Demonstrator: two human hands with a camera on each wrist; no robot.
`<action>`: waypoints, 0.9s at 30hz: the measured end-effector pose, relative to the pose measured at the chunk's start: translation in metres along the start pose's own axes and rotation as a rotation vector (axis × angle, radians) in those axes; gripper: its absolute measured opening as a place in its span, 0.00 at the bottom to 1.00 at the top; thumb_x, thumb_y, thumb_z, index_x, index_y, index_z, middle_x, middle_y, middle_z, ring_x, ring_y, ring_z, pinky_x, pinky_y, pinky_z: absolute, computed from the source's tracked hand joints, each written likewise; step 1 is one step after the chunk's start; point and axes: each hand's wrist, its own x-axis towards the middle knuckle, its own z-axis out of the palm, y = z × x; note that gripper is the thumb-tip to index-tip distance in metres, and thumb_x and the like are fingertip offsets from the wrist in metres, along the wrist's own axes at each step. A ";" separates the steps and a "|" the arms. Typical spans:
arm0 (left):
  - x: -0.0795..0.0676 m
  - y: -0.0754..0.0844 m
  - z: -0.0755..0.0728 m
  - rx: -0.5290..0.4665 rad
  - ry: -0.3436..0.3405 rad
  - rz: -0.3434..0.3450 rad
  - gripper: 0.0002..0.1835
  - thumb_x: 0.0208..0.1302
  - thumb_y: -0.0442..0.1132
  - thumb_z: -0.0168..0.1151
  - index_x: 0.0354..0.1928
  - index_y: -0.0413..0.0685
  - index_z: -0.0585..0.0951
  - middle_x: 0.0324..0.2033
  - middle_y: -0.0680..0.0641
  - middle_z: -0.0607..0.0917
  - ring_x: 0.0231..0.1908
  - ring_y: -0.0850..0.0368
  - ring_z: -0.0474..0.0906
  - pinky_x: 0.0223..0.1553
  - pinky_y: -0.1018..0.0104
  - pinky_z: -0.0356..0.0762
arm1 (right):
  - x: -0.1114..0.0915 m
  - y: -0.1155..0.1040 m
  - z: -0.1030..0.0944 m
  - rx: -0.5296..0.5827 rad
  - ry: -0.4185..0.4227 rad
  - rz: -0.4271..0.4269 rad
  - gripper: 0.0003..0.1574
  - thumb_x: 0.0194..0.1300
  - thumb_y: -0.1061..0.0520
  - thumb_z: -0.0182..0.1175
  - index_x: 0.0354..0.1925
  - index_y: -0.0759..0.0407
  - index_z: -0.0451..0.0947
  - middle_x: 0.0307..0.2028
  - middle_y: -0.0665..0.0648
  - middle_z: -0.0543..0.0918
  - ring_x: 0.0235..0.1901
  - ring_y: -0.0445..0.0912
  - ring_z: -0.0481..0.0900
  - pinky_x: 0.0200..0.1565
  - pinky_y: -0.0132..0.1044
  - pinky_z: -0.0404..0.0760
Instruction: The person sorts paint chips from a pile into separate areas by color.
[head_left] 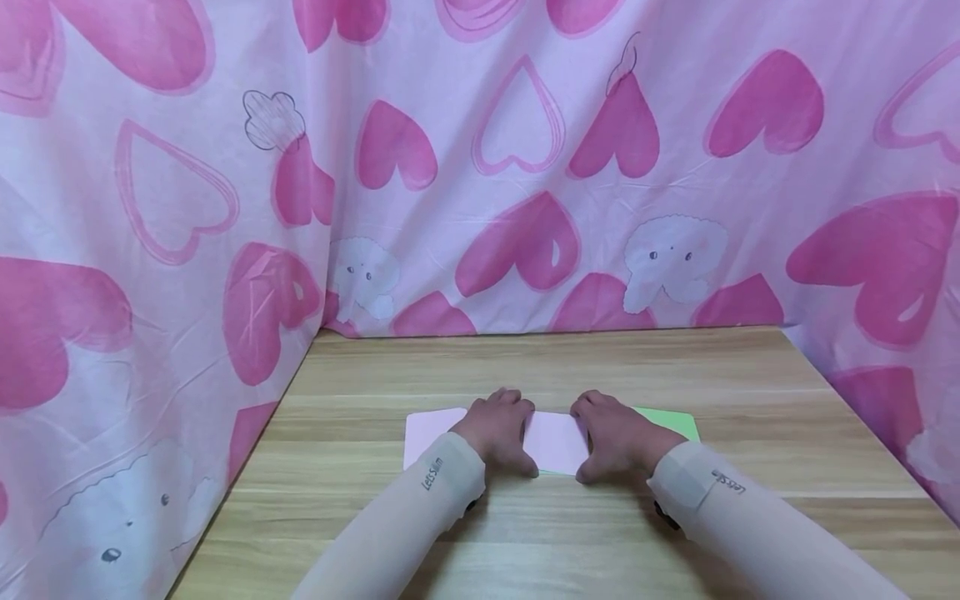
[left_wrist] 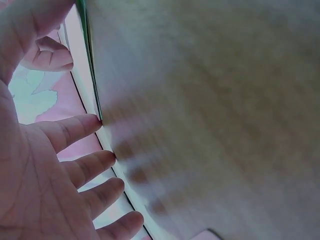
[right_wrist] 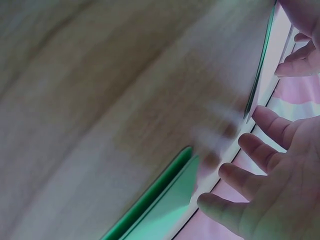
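Observation:
A pale pink card (head_left: 555, 442) with a thin green layer along its lower edge lies flat between both hands. My left hand (head_left: 498, 429) grips its left end, thumb at the near edge and index fingertip at the far corner. At the right end, my right hand (head_left: 624, 433) holds it the same way, the other fingers spread. Both wrist views show the card edge-on as a thin green-and-white strip (left_wrist: 91, 65). Left of the left hand is another pink card (head_left: 429, 435), partly covered by that forearm. Beyond the right hand lies a green card (head_left: 672, 421).
All of this is on a wood-grain table (head_left: 540, 367). Pink curtains (head_left: 510, 233) with hearts and puppy prints enclose its back and both sides. In the right wrist view the green card (right_wrist: 165, 210) shows as layered, close to the right fingers.

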 end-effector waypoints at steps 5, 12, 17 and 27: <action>0.002 0.000 0.001 0.021 0.009 0.015 0.49 0.44 0.63 0.81 0.70 0.57 0.76 0.74 0.48 0.72 0.77 0.47 0.63 0.74 0.42 0.66 | 0.000 -0.001 -0.002 -0.026 0.004 0.000 0.61 0.36 0.38 0.86 0.65 0.56 0.73 0.64 0.55 0.74 0.60 0.49 0.72 0.66 0.50 0.78; 0.007 0.000 0.001 0.043 0.013 0.040 0.46 0.43 0.62 0.81 0.66 0.56 0.78 0.74 0.48 0.73 0.77 0.48 0.63 0.75 0.42 0.66 | 0.001 -0.001 -0.002 -0.028 0.007 -0.004 0.62 0.36 0.37 0.86 0.66 0.56 0.73 0.65 0.55 0.73 0.61 0.50 0.72 0.67 0.52 0.78; 0.004 0.001 -0.001 0.027 0.005 0.037 0.47 0.44 0.63 0.81 0.68 0.55 0.77 0.76 0.47 0.71 0.78 0.48 0.62 0.75 0.42 0.65 | 0.001 -0.001 0.000 0.003 0.007 -0.001 0.65 0.33 0.33 0.87 0.65 0.55 0.73 0.63 0.54 0.74 0.59 0.49 0.73 0.66 0.51 0.79; -0.006 -0.005 -0.011 -0.015 0.012 0.035 0.46 0.45 0.63 0.80 0.67 0.55 0.76 0.76 0.49 0.71 0.80 0.47 0.58 0.77 0.41 0.62 | 0.003 -0.008 0.000 0.004 0.044 -0.008 0.61 0.36 0.35 0.86 0.66 0.53 0.73 0.65 0.52 0.74 0.59 0.48 0.73 0.64 0.49 0.81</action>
